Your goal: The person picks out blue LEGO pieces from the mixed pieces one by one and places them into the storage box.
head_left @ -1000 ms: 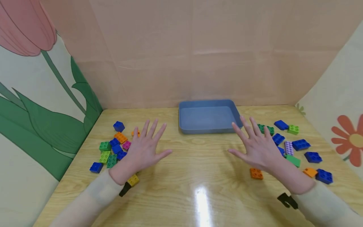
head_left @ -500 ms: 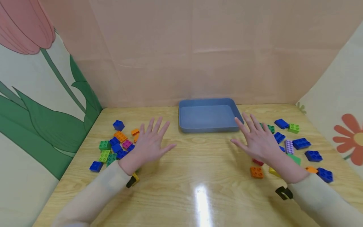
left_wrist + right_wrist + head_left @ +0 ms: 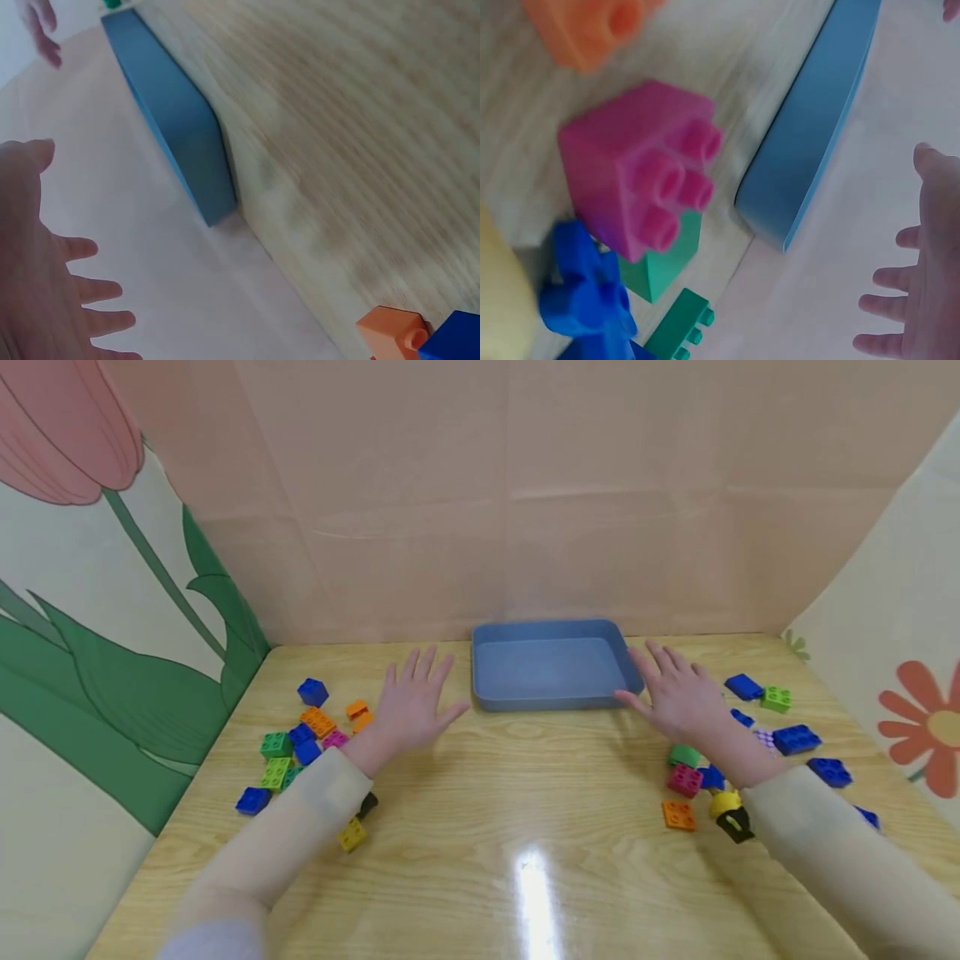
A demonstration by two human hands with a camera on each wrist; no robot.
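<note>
My left hand [image 3: 408,712] hovers over the table just left of the blue tray [image 3: 555,702], its fingers spread and nothing in them. To the tray's right, my right hand [image 3: 681,703] is also raised with spread fingers and holds nothing. In the left wrist view, the tray's outer wall [image 3: 176,120] stands apart from the fingers. Toy bricks lie under and beside both arms. Below the right hand are a pink brick [image 3: 685,780] and an orange brick [image 3: 678,815]; near the left forearm sits a yellow brick [image 3: 352,834]. The sleeves hide some bricks.
A group of green, blue and orange bricks [image 3: 318,722] lies on the table's left side. Several blue bricks [image 3: 797,740] and a lime brick [image 3: 776,698] lie on the right. A pink-beige sheet [image 3: 510,502] rises behind the tray, with flower-patterned cloths at both sides.
Both hands have moved forward, away from the body, the left also a little to the right. The fingers stay spread. Bricks and tray have not moved.
</note>
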